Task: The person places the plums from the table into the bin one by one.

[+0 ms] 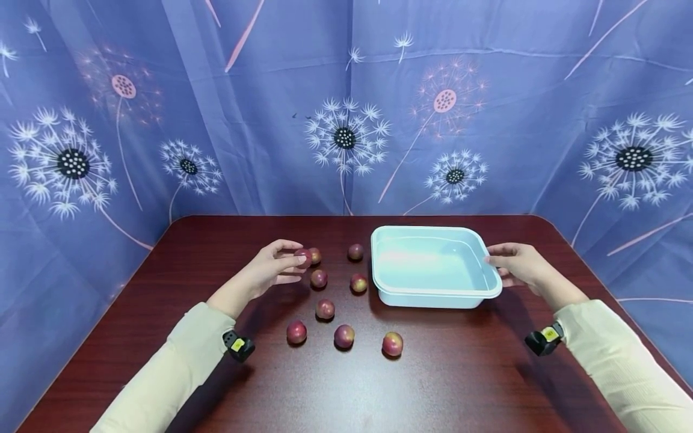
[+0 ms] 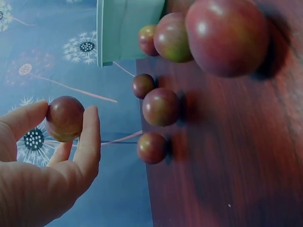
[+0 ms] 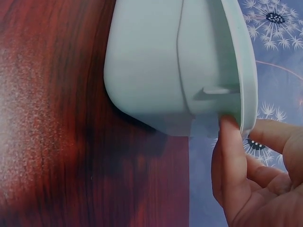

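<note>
Between thumb and fingers, my left hand pinches a dark red plum, held up above the table in the left wrist view. Just behind it in the head view is another plum, with one more plum a little nearer to me. My right hand grips the right rim of a pale blue plastic basin. In the right wrist view the thumb lies at the rim while the fingers sit under it, against the outer wall. No fruit shows inside the basin.
Several more plums lie loose on the dark wooden table, left of and in front of the basin, among them a plum nearest the front. A blue dandelion-print curtain hangs behind the table and along its sides.
</note>
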Demonstrator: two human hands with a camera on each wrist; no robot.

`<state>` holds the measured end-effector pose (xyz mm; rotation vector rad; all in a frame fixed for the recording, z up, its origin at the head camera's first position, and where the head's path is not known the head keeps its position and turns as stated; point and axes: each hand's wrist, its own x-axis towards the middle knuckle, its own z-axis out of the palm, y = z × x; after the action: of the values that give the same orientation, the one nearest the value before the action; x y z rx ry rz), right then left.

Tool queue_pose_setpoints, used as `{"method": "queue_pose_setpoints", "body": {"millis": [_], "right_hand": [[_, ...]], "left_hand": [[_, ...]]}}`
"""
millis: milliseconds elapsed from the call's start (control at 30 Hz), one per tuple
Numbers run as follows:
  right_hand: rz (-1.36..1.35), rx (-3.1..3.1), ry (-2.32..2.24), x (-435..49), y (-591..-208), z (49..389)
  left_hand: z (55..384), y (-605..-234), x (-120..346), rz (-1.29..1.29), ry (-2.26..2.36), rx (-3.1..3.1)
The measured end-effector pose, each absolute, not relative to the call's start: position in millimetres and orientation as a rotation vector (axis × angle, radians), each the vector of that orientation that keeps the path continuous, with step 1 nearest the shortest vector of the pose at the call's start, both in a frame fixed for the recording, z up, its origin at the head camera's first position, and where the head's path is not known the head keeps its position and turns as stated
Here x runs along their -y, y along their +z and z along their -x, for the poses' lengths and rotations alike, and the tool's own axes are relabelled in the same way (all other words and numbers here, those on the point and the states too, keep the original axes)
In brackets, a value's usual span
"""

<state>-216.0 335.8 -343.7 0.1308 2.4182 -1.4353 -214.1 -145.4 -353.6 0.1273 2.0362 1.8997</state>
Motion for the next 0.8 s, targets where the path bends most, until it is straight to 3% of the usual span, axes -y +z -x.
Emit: {"method": "queue_pose_setpoints", "body": {"millis": [800], "right_hand": [[-0.119, -2.39, -1.435, -338.0, -345.8, 219.3]], "left_hand": [[220.0, -331.8, 101.5, -0.178, 1.991, -1.972]]}}
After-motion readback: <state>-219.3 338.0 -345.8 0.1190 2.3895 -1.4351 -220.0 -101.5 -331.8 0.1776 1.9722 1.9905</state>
